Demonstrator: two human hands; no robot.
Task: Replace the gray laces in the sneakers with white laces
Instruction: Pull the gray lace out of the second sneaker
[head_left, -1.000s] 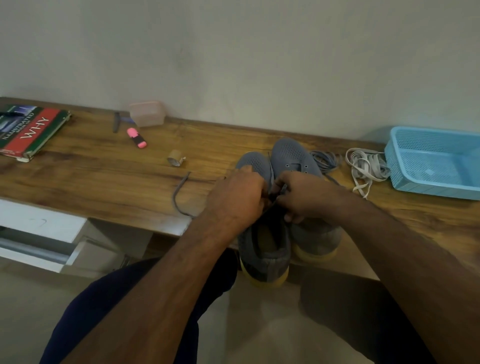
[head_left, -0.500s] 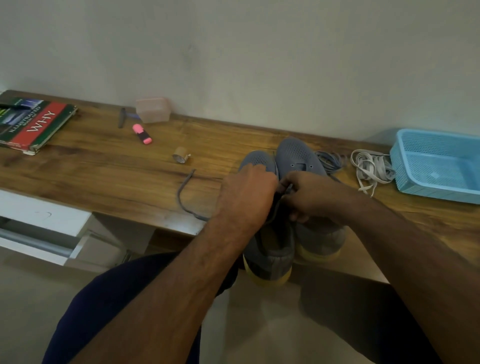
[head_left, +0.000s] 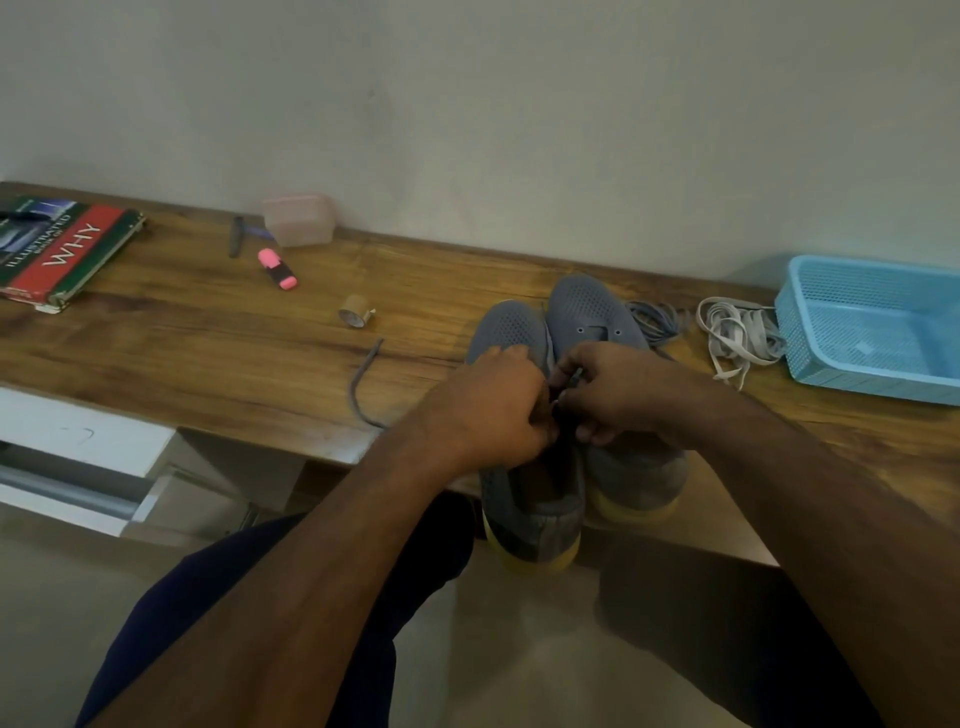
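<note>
Beside the sneakers (head_left: 566, 415): white laces (head_left: 737, 335), apparently loose; basket (head_left: 872, 332).

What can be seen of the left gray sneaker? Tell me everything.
The left gray sneaker has a perforated knit-looking toe and a yellowish sole at the heel. It lies toe toward the wall on the wooden table, its heel overhanging the near edge, side by side against the right sneaker. The left hand covers its lacing area, and a gray lace trails from under that hand onto the table. Its opening looks dark and empty.
</note>
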